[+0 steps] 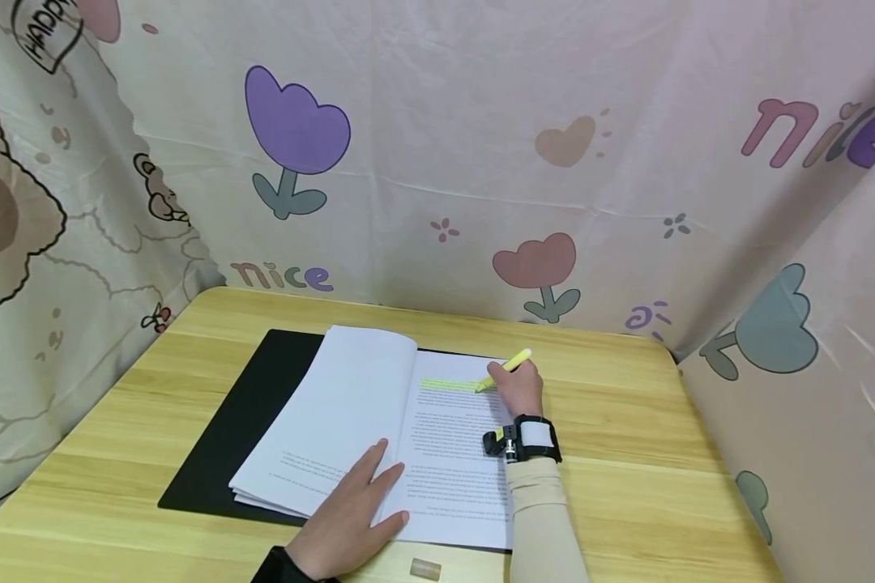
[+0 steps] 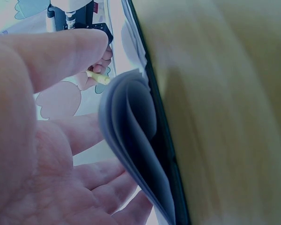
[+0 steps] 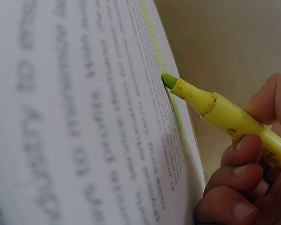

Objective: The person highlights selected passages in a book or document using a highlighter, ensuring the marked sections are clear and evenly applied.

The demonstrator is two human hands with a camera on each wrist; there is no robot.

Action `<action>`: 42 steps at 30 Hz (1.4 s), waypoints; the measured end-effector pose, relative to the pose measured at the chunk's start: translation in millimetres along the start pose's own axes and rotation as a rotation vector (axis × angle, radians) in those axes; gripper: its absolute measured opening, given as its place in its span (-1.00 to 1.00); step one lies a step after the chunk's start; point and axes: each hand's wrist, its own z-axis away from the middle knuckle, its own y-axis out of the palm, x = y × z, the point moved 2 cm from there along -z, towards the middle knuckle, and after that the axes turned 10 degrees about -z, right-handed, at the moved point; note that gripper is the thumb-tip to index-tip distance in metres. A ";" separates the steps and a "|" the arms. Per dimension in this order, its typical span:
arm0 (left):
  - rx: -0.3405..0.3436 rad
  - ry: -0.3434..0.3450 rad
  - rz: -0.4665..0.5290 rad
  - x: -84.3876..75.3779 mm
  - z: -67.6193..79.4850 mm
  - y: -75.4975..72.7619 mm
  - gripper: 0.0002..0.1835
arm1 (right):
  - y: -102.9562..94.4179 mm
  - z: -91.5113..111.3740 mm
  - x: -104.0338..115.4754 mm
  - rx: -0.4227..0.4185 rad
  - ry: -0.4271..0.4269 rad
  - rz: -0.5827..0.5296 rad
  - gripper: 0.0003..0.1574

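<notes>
My right hand point(image 1: 522, 387) pinches a yellow highlighter point(image 3: 234, 117) near the upper part of a printed page point(image 1: 455, 465). The highlighter's green felt tip touches the page at a band of yellow-green marked lines point(image 1: 448, 385). My left hand point(image 1: 346, 518) rests with its fingers spread near the lower inner fold of the open stack of sheets, partly over the turned left page point(image 1: 343, 397). In the left wrist view, the sheets point(image 2: 114, 110) curve over at the fold beside my fingers. A black folder or cover point(image 1: 233, 429) lies under the sheets.
A small brownish block point(image 1: 426, 569), its kind unclear, lies at the near edge of the papers. The wooden table point(image 1: 634, 478) extends around them. A printed cloth curtain point(image 1: 423, 146) hangs behind the table and along both sides.
</notes>
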 end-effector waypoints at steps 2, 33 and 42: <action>0.003 -0.003 0.003 0.0 0.0 0.1 -0.29 | -0.7 0.0 -0.8 -0.003 0.001 0.001 -0.62; 0.002 0.002 0.007 0.2 -0.4 0.0 -0.28 | -5.3 -0.9 0.9 -0.015 0.012 0.007 -0.62; -0.002 0.007 0.000 0.4 -0.8 -0.2 -0.28 | -5.6 0.7 1.5 -0.015 0.012 -0.004 -0.63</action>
